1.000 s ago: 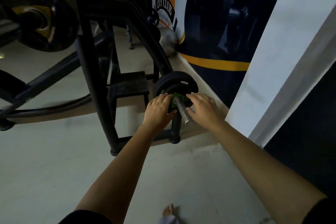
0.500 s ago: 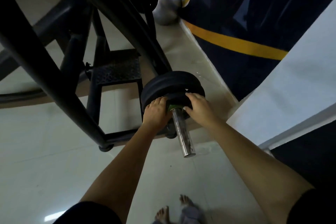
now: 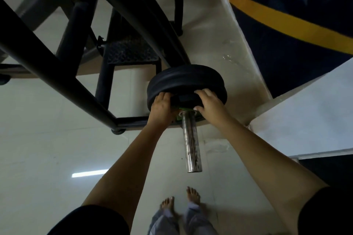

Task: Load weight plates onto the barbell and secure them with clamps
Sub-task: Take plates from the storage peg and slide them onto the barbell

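Black weight plates sit stacked on the barbell's steel sleeve, which points toward me with its bare end free. Against the outer plate is a black and green clamp around the sleeve. My left hand wraps the clamp's left side, fingers over the plate face. My right hand grips the clamp's right side, thumb near the sleeve. Most of the clamp is hidden under both hands.
A black steel rack frame with a mesh step stands to the left and behind the plates. A dark wall with a yellow stripe and a white wall close in on the right. My bare feet stand on the pale floor.
The view has tilted down and closer, showing more of the sleeve and my feet. Both hands stay on the clamp against the outer plate.
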The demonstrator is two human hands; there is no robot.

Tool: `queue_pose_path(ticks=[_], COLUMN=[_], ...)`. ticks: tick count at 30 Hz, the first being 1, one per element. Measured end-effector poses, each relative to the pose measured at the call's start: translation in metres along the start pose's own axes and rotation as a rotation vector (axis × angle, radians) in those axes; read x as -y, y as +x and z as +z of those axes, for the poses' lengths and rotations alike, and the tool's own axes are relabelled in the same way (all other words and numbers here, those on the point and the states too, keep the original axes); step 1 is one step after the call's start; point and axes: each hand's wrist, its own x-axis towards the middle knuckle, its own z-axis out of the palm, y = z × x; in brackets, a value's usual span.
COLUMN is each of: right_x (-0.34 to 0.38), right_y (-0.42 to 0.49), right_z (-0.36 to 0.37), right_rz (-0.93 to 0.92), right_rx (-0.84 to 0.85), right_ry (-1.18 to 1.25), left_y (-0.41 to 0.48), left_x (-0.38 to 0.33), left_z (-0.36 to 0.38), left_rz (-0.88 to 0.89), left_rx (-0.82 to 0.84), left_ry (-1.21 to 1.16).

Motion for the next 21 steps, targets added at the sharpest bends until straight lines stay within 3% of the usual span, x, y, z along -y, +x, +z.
queue_pose_path(ticks=[13,21], right_x=[-0.008,-0.006], right_y=[0.001,-0.067], right_z=[0.002,0.014], right_rz=[-0.022,0.070], right_rx=[0.142,0.134], right_ry=[-0.083,0.088], left_y=[-0.001,-0.059], left_x=[0.006,0.008], left_z=[0.002,0.006], left_rz=[0.056,0.149], left_rx=[0.127,0.203], left_ry=[-0.091,-0.210])
